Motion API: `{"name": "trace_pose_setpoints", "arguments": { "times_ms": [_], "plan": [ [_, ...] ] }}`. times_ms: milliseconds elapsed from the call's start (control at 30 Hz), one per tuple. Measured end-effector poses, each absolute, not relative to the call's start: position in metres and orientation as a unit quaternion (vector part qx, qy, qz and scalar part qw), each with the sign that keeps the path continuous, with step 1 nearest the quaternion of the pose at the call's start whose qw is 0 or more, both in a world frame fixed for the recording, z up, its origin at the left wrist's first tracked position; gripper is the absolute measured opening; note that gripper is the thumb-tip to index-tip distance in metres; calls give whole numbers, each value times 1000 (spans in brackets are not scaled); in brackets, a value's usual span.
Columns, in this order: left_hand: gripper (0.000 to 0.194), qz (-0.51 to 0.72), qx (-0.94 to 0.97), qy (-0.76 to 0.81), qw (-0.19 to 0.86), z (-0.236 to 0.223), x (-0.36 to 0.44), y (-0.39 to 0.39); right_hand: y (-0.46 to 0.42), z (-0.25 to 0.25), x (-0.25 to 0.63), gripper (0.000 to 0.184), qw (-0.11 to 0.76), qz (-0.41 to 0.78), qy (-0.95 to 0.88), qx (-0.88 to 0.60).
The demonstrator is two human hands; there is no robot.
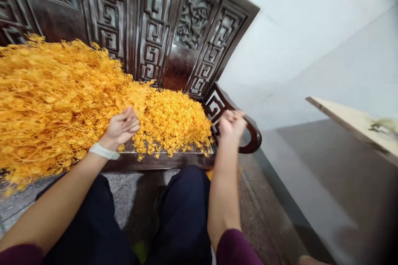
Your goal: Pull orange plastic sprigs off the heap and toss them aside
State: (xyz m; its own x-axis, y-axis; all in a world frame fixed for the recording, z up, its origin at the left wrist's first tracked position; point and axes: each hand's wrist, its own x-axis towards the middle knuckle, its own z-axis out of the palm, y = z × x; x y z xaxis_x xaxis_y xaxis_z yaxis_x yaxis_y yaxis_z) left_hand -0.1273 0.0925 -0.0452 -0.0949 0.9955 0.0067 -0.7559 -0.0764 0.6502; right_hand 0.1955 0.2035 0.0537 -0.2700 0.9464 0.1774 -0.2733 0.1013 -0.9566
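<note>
My left hand [124, 126], with a pale band on its wrist, is closed in front of the orange heap. A blurred orange artificial flower sprig [137, 94] rises from its fingertips. To the right, my right hand [231, 124] is a fist held up before the bench's curved armrest [253, 134]; whatever its fingers enclose is hidden. Long-stemmed orange artificial flowers [62, 99] lie in a big pile on the left of the bench. Between my hands is a denser bunch of orange flower heads [177, 120], reaching the seat's front edge.
The dark carved wooden bench back [178, 66] stands behind the flowers. A white wall [286, 49] is at the right. A pale board [351, 124] juts in there, with a small greenish item [384, 127] on it. My knees are close to the bench.
</note>
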Motion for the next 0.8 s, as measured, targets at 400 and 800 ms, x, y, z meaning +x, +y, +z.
{"name": "trace_pose_setpoints", "arguments": {
  "times_ms": [400, 800],
  "plan": [
    [32, 658, 358, 335, 571, -31, -131, 77, 201, 13, 180, 34, 560, 550, -448, -428],
    [50, 459, 649, 489, 360, -20, -13, 19, 74, 0, 171, 68, 373, 595, -619, -351]
  ]
}}
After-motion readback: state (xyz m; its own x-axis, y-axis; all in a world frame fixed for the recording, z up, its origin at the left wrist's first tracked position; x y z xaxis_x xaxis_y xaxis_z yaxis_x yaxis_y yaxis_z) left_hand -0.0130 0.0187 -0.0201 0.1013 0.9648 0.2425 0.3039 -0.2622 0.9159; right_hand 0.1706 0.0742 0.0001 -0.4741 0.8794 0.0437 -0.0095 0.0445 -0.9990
